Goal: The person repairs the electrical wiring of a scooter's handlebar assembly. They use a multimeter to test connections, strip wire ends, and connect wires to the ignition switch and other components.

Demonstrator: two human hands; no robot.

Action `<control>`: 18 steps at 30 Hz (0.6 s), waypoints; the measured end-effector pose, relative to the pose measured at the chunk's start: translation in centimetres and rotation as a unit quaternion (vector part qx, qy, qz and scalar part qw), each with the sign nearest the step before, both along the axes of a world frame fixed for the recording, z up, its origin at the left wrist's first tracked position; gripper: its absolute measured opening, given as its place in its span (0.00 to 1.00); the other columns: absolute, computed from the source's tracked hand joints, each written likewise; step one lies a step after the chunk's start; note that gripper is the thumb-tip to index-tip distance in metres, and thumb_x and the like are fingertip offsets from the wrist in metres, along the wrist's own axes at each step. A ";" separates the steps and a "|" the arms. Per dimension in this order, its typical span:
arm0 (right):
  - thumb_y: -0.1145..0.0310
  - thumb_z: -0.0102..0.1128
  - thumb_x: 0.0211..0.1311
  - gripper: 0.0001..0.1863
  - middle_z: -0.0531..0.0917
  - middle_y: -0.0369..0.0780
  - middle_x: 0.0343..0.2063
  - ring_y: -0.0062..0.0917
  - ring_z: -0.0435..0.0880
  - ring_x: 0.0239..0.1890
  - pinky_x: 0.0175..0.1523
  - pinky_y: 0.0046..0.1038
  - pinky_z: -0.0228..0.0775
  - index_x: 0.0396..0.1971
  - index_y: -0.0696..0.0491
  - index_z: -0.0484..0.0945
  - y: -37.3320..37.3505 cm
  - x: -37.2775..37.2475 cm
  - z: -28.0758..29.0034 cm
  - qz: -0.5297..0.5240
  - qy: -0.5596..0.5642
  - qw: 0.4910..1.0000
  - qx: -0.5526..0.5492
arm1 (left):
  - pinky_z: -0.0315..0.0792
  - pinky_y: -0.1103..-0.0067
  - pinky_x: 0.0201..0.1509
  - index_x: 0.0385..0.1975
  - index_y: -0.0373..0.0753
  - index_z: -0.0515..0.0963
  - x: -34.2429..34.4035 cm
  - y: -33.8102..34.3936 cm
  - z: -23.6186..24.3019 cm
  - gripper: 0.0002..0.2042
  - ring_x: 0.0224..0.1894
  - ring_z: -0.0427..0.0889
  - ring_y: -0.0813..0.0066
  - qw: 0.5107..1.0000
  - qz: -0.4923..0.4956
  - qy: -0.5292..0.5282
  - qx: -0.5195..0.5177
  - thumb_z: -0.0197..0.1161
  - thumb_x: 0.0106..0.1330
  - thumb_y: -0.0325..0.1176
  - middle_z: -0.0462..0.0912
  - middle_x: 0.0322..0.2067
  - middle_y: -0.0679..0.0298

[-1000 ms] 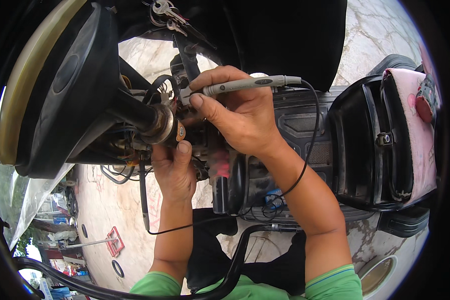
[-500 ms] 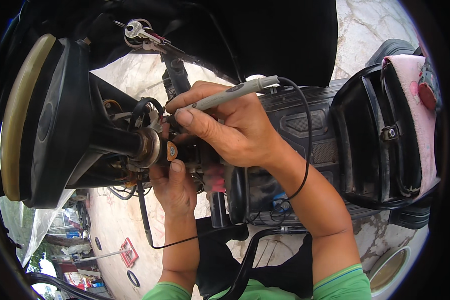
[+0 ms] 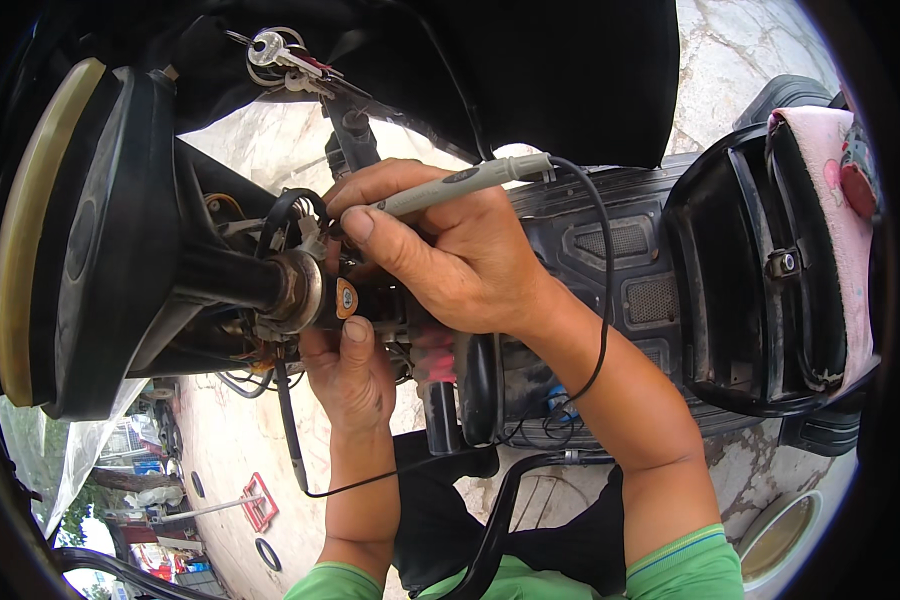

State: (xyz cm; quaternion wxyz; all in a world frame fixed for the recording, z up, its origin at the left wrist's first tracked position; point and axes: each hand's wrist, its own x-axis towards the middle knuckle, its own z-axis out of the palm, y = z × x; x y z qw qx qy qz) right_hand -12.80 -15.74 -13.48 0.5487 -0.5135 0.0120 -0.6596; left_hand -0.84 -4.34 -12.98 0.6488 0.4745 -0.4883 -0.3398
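My right hand grips a grey test probe, its tip end hidden behind my thumb among wires and connectors beside the steering column. A black lead runs from the probe down across my forearm. My left hand is curled under the column's metal ring, thumb just below an orange oval badge; whatever its fingers hold is hidden. A slim black piece with a lead from its lower end hangs left of that hand. Keys on a ring are above.
The black-and-yellow front assembly fills the left. A ribbed footboard and black seat with a pink cloth lie right. A curved bar crosses below. A red-framed tool, tyre and basin are on the ground.
The view has shifted, so the vehicle's front sits lower in the picture than a second ago. My right hand and probe have moved slightly left; both hands keep much the same grip.
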 end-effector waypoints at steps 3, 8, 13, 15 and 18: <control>0.67 0.61 0.71 0.11 0.83 0.38 0.20 0.17 0.80 0.22 0.28 0.21 0.70 0.39 0.61 0.83 0.0 0.1 -0.1 -0.010 -0.006 1.000 -0.011 | 0.63 0.60 0.73 0.68 0.45 0.69 0.1 0.1 0.0 0.30 0.68 0.70 0.62 1.000 -0.009 0.000 0.009 0.70 0.68 0.42 0.72 0.67 0.62; 0.69 0.62 0.69 0.09 0.85 0.40 0.25 0.21 0.82 0.25 0.31 0.22 0.73 0.38 0.60 0.83 -0.4 0.7 -0.3 -0.050 -0.022 0.997 -0.057 | 0.63 0.60 0.72 0.68 0.47 0.69 0.6 0.2 -0.5 0.29 0.68 0.70 0.63 1.000 0.014 -0.015 -0.006 0.69 0.69 0.41 0.72 0.67 0.63; 0.70 0.61 0.68 0.08 0.85 0.40 0.27 0.25 0.83 0.27 0.34 0.26 0.74 0.38 0.61 0.83 -0.9 1.5 0.1 -0.103 -0.057 0.990 -0.083 | 0.61 0.61 0.74 0.69 0.43 0.66 0.6 -0.2 -0.7 0.32 0.70 0.68 0.63 0.999 0.030 -0.001 -0.014 0.70 0.68 0.41 0.70 0.68 0.62; 0.71 0.61 0.68 0.08 0.85 0.40 0.25 0.26 0.83 0.27 0.34 0.26 0.74 0.38 0.61 0.82 -0.8 1.3 0.3 -0.076 -0.036 0.994 -0.073 | 0.54 0.62 0.78 0.71 0.34 0.63 0.1 -0.2 -0.2 0.38 0.73 0.64 0.63 0.999 0.032 0.024 -0.011 0.73 0.65 0.39 0.68 0.71 0.58; 0.71 0.61 0.69 0.09 0.85 0.40 0.28 0.23 0.83 0.29 0.34 0.25 0.74 0.39 0.61 0.82 -0.6 0.2 0.4 -0.030 0.025 0.997 -0.064 | 0.55 0.63 0.77 0.70 0.36 0.64 0.4 0.0 -0.5 0.36 0.71 0.66 0.64 0.999 0.033 0.018 -0.006 0.73 0.65 0.39 0.69 0.69 0.59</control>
